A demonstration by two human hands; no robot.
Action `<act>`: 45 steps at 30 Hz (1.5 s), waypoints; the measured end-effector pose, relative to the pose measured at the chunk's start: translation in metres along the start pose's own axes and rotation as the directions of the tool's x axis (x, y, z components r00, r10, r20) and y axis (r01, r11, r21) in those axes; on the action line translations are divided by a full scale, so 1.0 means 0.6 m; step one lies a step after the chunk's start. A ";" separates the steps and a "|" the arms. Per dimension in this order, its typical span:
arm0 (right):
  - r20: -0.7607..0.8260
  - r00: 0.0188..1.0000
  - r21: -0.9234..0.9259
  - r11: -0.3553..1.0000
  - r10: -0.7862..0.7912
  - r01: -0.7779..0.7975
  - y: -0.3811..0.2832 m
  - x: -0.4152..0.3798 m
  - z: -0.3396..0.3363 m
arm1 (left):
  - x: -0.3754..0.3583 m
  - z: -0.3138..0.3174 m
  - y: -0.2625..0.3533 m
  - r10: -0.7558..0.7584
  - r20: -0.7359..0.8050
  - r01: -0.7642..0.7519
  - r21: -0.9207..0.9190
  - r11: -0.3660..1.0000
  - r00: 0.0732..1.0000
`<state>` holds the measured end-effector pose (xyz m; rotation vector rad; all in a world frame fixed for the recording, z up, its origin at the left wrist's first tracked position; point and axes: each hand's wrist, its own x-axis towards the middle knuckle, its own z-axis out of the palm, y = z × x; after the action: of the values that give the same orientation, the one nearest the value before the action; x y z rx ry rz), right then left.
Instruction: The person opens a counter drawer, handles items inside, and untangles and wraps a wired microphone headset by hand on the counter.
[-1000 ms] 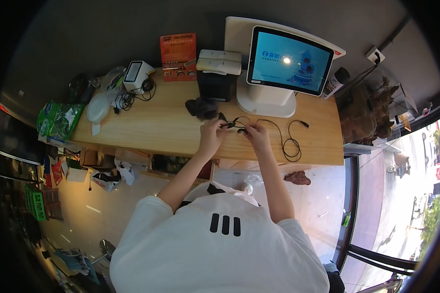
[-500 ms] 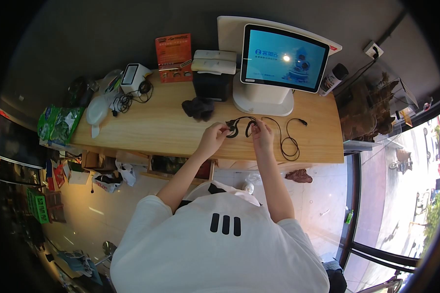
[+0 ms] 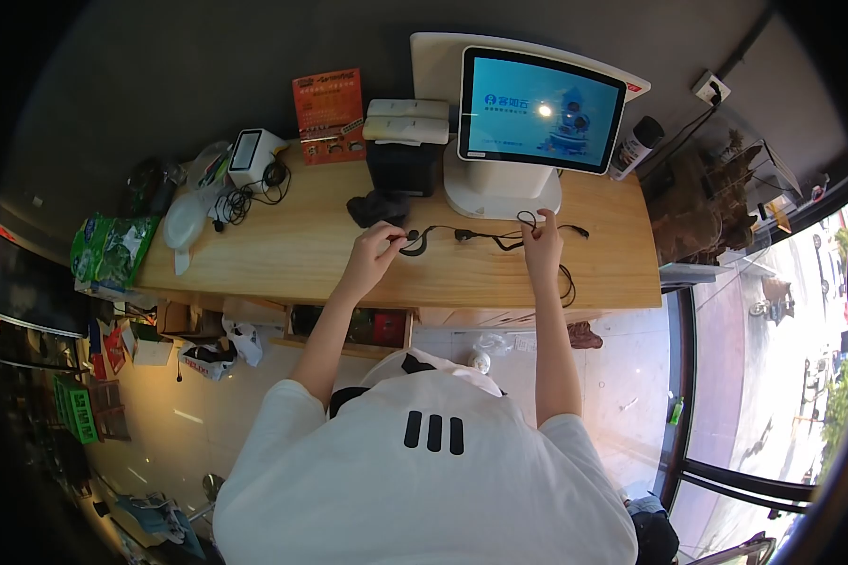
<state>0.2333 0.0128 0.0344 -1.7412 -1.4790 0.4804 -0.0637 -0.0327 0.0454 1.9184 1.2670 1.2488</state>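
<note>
A thin black cable with earpieces (image 3: 485, 236) stretches between my two hands above the wooden desk (image 3: 301, 259). My left hand (image 3: 372, 256) pinches its left end beside a curved black ear hook (image 3: 416, 247). Further right, my right hand (image 3: 543, 248) is closed on the cable near the monitor's base, and a small loop stands up at its fingertips. The rest of the cable trails to the right of that hand, with a plug (image 3: 582, 233) on the desk. A dark crumpled cloth (image 3: 379, 207) lies just behind my left hand.
A lit monitor (image 3: 543, 111) stands behind my right hand, with a spray can (image 3: 636, 148) beside it. A black printer (image 3: 403, 168), a red sign (image 3: 329, 116), a white device (image 3: 254, 157) and a green bag (image 3: 115, 248) stand leftward. An open drawer (image 3: 349, 327) juts below the desk.
My hands have moved apart, the left one leftward and the right one to the right. The cable between them is now drawn out lengthwise.
</note>
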 end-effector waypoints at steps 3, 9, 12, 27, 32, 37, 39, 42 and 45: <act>0.026 1.000 -0.125 0.992 0.008 -0.004 -0.006 0.000 -0.008 | 0.005 -0.011 -0.004 -0.022 -0.003 0.022 0.032 0.999 1.000; -0.069 0.996 -0.227 0.973 -0.048 0.031 0.014 0.002 -0.028 | -0.002 -0.033 -0.020 -0.049 0.103 0.028 0.189 0.982 0.993; 0.154 0.978 0.131 0.978 0.142 -0.163 0.024 0.017 -0.029 | -0.012 -0.021 -0.034 0.060 0.135 -0.115 0.451 0.885 0.989; 0.035 0.983 -0.024 0.983 -0.181 0.181 0.021 -0.025 0.059 | 0.023 -0.004 -0.094 -0.055 -0.166 0.161 0.735 0.658 0.985; -0.112 0.942 -0.408 0.879 -0.318 0.248 -0.009 -0.041 0.049 | 0.048 -0.001 -0.123 -0.168 -0.109 0.188 0.783 0.593 0.980; 0.239 0.874 0.372 0.871 -0.423 0.320 -0.077 -0.031 0.022 | 0.056 -0.005 0.009 -0.012 -0.136 0.108 0.724 0.681 0.991; 0.180 0.858 0.392 0.835 -0.482 0.387 -0.135 -0.048 0.004 | 0.055 0.011 0.071 0.159 -0.062 -0.096 0.566 0.819 0.985; 0.099 0.848 0.477 0.773 -0.521 0.418 -0.150 -0.057 0.006 | 0.050 0.061 0.084 0.161 -0.009 -0.155 0.218 0.964 0.987; 0.274 0.865 0.462 0.846 -0.420 0.265 -0.103 -0.058 0.009 | 0.040 0.090 0.076 0.023 0.057 -0.018 -0.074 0.997 0.998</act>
<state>0.1805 -0.0174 0.0708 -1.0517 -1.7566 0.8852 0.0072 -0.0274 0.0677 1.9057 1.1586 1.2237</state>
